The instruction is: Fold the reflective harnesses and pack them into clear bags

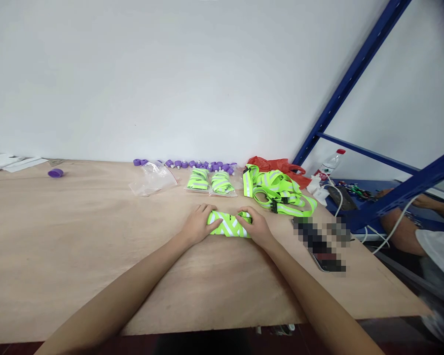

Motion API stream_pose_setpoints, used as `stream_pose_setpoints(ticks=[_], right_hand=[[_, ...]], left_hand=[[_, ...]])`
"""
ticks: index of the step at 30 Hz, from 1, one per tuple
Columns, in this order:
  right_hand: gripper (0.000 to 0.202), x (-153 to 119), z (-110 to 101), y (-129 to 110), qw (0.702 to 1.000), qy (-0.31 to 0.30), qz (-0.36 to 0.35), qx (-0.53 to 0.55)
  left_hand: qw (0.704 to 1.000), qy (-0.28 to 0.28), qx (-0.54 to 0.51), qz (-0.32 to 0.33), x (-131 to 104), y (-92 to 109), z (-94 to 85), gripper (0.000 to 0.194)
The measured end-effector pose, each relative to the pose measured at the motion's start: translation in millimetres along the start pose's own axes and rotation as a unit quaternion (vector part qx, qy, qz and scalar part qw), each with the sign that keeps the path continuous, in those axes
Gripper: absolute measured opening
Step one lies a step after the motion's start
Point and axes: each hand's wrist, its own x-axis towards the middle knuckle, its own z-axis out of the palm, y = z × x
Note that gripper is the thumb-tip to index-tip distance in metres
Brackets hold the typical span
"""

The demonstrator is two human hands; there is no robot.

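Observation:
A folded bundle of lime-green reflective strap (229, 225) lies on the wooden table (163, 301) between my hands. My left hand (201, 224) grips its left end, thumb across the front. Around the right end are the fingers of my right hand (257, 228), thumb pressed on the strap. Just beyond, two clear bags of folded green strap (198, 179) (222, 183) lie side by side. A loose heap of green straps (277, 187) with black buckles is to the right of them.
Purple items (207, 166) line the wall, near a clear plastic bag (153, 178). One purple piece (55, 173) lies left. A red bag (277, 165), bottle (331, 162) and partly pixelated phone (320, 251) are right. Beyond the blue frame (348, 74) shows another person's arm (399, 231).

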Motion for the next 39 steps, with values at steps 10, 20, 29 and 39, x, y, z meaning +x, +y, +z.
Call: stream_pose_setpoints(ticks=[10,20,29,39], right_hand=[[0.017,-3.4,1.6,-2.9,0.998,0.025,-0.043,-0.031],[0.019,-4.7,1.0,-6.5,0.999,0.025,-0.022,-0.03],[0.042,-0.2,3.0,1.5,0.995,0.046,0.063,0.063],[0.039,0.5,-6.4,0.2,0.972,-0.019,0.136,0.189]], left_hand=[[0.999,-0.014,-0.003,-0.038,1.3,1.1,-1.1,0.039],[0.999,0.001,-0.032,-0.013,1.4,2.9,-3.4,0.027],[1.0,0.007,-0.025,0.008,-1.2,6.7,-6.5,0.025],[0.998,0.025,-0.024,0.044,-3.5,7.4,-2.9,0.026]])
